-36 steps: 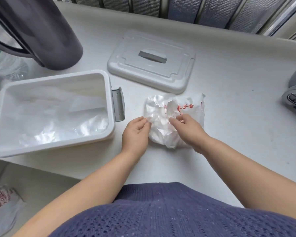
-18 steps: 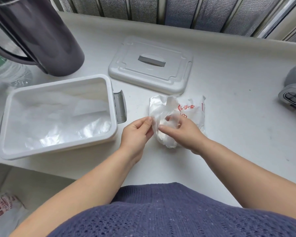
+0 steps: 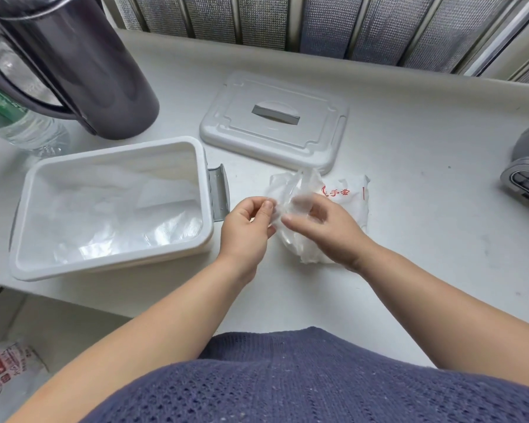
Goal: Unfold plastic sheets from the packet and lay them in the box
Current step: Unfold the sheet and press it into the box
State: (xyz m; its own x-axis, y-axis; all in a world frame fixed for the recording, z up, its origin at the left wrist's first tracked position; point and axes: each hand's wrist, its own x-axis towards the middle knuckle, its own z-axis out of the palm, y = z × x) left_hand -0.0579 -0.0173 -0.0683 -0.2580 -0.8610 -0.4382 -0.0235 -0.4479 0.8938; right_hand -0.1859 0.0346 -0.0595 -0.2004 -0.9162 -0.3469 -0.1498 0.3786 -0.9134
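Both hands now pinch one thin clear sheet [image 3: 293, 193]: the left hand [image 3: 248, 227] holds its near edge between thumb and forefinger and the right hand [image 3: 321, 227] grips the other side, so the sheet stands lifted out of the packet [image 3: 345, 203], where a second ago the fingers were only picking at its crumpled mouth. The packet lies on the counter [image 3: 409, 209] just right of the open box [image 3: 110, 264], which already holds a layer of sheets. By my judgement the sheet is freed but still folded, so spreading it comes before it goes left into the box.
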